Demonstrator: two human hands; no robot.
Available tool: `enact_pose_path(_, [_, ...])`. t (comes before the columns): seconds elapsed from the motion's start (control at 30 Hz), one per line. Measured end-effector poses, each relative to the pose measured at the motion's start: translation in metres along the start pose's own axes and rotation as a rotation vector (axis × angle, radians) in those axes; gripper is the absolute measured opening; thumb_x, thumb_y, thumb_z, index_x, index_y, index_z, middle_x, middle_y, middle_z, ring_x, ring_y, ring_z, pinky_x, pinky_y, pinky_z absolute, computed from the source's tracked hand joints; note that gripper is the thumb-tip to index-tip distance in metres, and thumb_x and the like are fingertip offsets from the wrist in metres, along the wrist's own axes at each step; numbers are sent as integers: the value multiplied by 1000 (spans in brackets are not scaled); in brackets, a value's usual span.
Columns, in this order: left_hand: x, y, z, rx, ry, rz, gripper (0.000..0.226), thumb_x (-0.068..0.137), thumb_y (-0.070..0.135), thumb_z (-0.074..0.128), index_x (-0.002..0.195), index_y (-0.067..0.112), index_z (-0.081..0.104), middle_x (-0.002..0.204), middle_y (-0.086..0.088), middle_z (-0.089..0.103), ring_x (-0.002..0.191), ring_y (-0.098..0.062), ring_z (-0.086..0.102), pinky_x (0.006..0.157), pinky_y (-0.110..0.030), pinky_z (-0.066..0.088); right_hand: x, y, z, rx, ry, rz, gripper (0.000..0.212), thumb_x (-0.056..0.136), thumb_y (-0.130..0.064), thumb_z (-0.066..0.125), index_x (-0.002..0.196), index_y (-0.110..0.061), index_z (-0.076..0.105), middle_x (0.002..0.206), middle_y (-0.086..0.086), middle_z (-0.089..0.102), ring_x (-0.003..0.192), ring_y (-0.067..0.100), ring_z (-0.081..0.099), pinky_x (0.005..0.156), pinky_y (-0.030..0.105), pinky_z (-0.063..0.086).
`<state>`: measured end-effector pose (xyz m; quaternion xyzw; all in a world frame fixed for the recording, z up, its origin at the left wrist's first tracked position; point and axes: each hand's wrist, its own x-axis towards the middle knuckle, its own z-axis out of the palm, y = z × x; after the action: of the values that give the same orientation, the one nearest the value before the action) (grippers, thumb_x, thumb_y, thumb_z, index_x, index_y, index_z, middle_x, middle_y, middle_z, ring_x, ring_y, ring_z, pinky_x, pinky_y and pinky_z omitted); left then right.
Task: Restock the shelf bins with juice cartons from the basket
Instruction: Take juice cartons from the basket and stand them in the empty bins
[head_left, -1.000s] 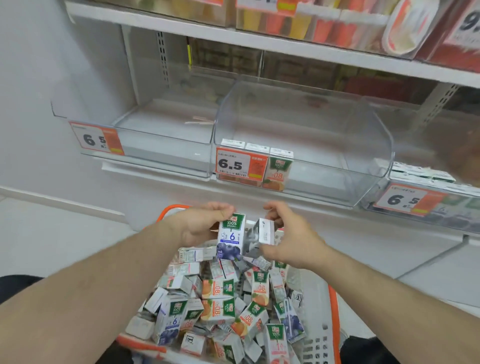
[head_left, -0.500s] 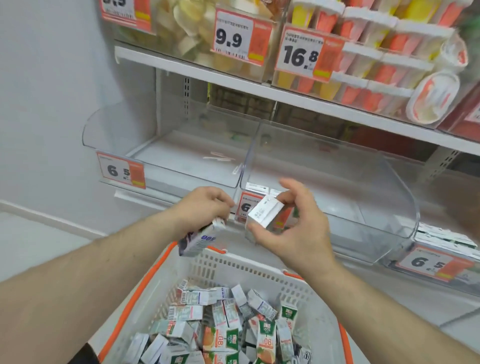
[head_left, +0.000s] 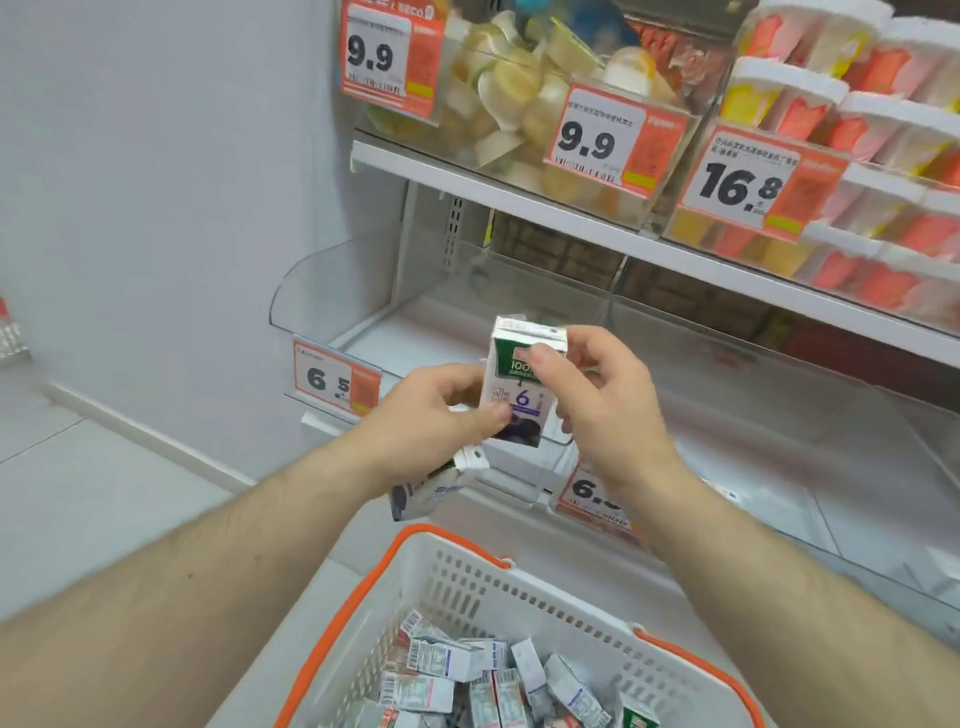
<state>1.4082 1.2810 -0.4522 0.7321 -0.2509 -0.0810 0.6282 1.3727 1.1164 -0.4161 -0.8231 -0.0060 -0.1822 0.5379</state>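
Observation:
An upright blueberry juice carton (head_left: 519, 387) is held up in front of the clear left shelf bin (head_left: 358, 306). My right hand (head_left: 610, 415) pinches it from the right, thumb on its front. My left hand (head_left: 431, 415) lays its thumb on the carton's lower front and grips a second carton (head_left: 428, 491), tilted, under its palm. Below stands the white basket (head_left: 457, 577) with an orange rim, holding several loose cartons (head_left: 493, 675). The middle bin (head_left: 753, 415) lies behind my right hand.
Price tags reading 6.5 hang on the left bin's front (head_left: 335, 382) and on the middle bin's front (head_left: 597, 496). The shelf above (head_left: 519, 187) carries bins of jelly cups with 9.9 and 16.8 tags. A grey wall (head_left: 156, 208) runs along the left.
Both hands rose from the basket to bin height, each with a carton. The right hand's carton turned upright, and the left thumb now touches it. The view tilted up.

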Motion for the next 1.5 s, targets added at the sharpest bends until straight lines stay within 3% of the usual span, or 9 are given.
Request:
enact_pose_path(0.1, [1, -5, -15, -74, 21, -36, 22, 94, 10, 60, 104, 27, 71, 100, 3, 76, 99, -14, 71, 97, -36, 48, 14, -9, 3, -114, -267, -29, 20, 83, -24, 74, 103, -22, 70, 91, 4, 71, 61, 5, 54, 54, 17, 42])
enact_pose_path(0.23, [0, -18, -24, -155, 46, -94, 17, 94, 12, 61, 104, 21, 72, 101, -4, 76, 100, -20, 71, 105, -47, 44, 23, -14, 17, -44, -288, 55, 12, 87, -1, 67, 97, -5, 70, 72, 5, 66, 46, 1, 52, 46, 16, 41])
enact_pose_path(0.57, [-6, -24, -29, 87, -17, -133, 19, 96, 22, 61, 108, 31, 73, 98, 9, 76, 98, -12, 70, 101, -44, 48, 20, -6, 28, -64, -338, 111, 23, 84, -5, 70, 106, -7, 63, 72, 2, 66, 46, 4, 55, 43, 17, 40])
enact_pose_path(0.77, [-6, -6, 9, 356, 11, -20, 12, 87, 37, 68, 93, 47, 71, 91, 19, 72, 91, 0, 64, 91, -34, 50, -11, 7, -8, -86, -115, 121, 35, 78, -19, 78, 108, -21, 61, 86, -4, 70, 64, 4, 63, 55, 19, 46])
enact_pose_path(0.87, [-6, 9, 44, 466, 9, 26, 13, 84, 45, 66, 96, 48, 69, 89, 23, 71, 88, 0, 63, 83, -33, 51, -31, 14, -40, -90, -5, 105, 26, 74, -34, 76, 97, -29, 64, 86, -10, 71, 78, 11, 67, 68, 33, 55])
enact_pose_path(0.97, [-5, 23, 84, 520, -16, 48, 17, 83, 44, 68, 100, 44, 70, 87, 20, 71, 85, -3, 63, 80, -34, 51, -50, 22, -78, -154, 68, 93, 13, 81, -38, 73, 90, -30, 67, 82, -13, 69, 80, 8, 66, 74, 33, 55])
enact_pose_path(1.27, [3, 48, 235, 480, -92, 59, 27, 68, 55, 58, 85, 39, 69, 77, 15, 70, 75, -6, 62, 71, -38, 51, -91, 56, -202, -200, 225, 233, 17, 68, -36, 58, 62, -21, 63, 59, -6, 56, 64, 18, 53, 66, 44, 52])
enact_pose_path(1.4, [14, 63, 300, 422, -125, 102, 25, 71, 56, 64, 89, 40, 71, 79, 13, 69, 77, -6, 59, 68, -19, 45, -101, 70, -263, -107, 459, 285, 21, 65, -33, 58, 65, -16, 70, 61, -4, 61, 63, 15, 54, 62, 36, 46])
enact_pose_path(1.5, [20, 71, 340, 412, -154, 136, 32, 74, 55, 63, 102, 42, 69, 97, 14, 66, 95, -5, 56, 68, -14, 37, -111, 80, -307, -39, 613, 307, 24, 68, -30, 60, 62, -7, 63, 59, -2, 52, 60, 15, 47, 59, 32, 39])
